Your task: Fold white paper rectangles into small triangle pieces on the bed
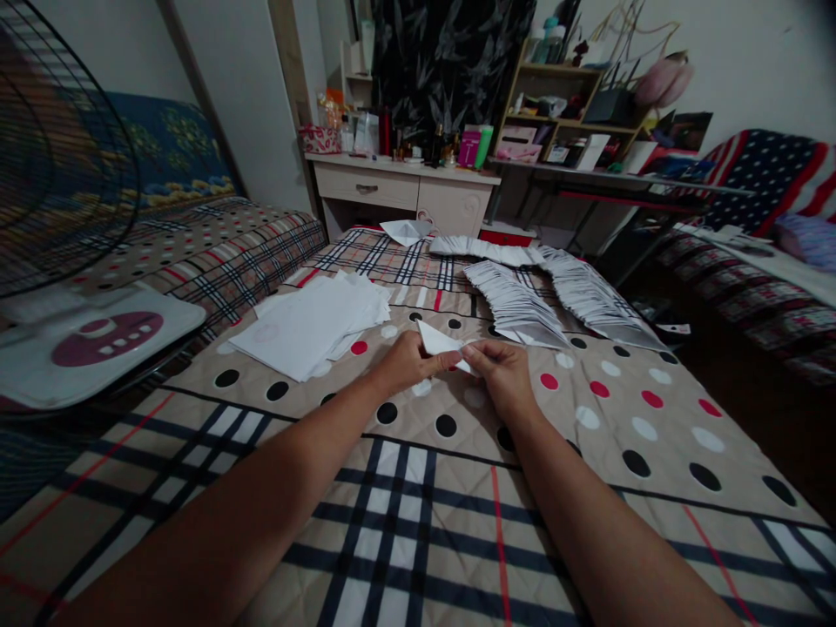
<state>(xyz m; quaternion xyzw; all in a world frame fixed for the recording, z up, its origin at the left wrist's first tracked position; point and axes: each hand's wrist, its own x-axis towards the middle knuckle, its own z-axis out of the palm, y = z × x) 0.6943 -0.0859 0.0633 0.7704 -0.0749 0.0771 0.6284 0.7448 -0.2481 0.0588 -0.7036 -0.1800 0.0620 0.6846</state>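
Note:
A small piece of folded white paper (439, 338) with a pointed corner is held above the bedspread between both hands. My left hand (408, 361) grips its left side, thumb reaching across the lower edge. My right hand (502, 370) pinches the right end, with thumb and fingertips close to the left thumb. To the left lies a loose pile of white paper sheets (306, 326). Beyond my right hand, rows of folded paper pieces (515, 305) overlap in a fanned line, and another long row (588, 296) runs beside them.
A patterned bedspread (405, 488) covers the surface under my arms. More folded paper (480, 248) and a single pointed piece (406, 231) lie at the far edge. A fan (58, 165) stands at the left, a cluttered white dresser (398, 187) at the back, and shelves (555, 104) behind right.

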